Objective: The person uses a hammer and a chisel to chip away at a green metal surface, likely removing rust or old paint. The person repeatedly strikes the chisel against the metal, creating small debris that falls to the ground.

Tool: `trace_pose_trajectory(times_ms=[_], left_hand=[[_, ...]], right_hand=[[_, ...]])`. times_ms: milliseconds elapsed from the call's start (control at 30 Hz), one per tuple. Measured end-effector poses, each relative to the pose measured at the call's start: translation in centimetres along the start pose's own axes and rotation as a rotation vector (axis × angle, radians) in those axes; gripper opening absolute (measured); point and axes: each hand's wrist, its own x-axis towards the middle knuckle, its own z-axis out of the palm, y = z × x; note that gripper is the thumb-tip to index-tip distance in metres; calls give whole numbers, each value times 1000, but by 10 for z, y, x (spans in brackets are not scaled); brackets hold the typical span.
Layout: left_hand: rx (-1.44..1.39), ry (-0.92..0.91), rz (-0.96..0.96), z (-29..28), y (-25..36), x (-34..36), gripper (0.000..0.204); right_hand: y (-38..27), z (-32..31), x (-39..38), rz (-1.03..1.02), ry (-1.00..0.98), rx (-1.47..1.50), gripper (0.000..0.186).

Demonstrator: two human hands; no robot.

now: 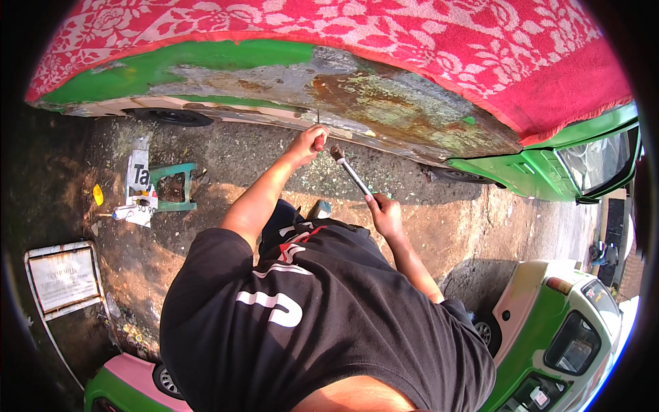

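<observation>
Presently, over my remote feed, I see the left hand closed around a red-handled tool pointing toward the lower edge of the scraped car panel, the right hand gripping a hammer before that panel, and a patterned red cloth bordering the panel's upper side.

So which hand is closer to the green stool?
Left. The left hand is out to the right of the green stool; the right hand, holding a metal-shafted tool, is farther right.
</observation>
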Motion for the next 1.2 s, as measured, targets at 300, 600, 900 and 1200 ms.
trace_pose_trajectory(times_ms=[300, 600, 900, 1200], left_hand=[[-304, -21, -85, 7, -2, 13, 25], [-83, 9, -36, 2, 2, -3, 24], [-53, 178, -29, -1, -1, -24, 30], [-154, 208, -130, 2, -36, -24, 41]], right_hand=[[-2, 25, 22, -198, 75, -205, 25], [-9, 11, 3, -102, 79, -5, 31], [-2, 7, 3, 15, 39, -40, 32], [-7, 11, 2, 51, 19, -42, 32]])
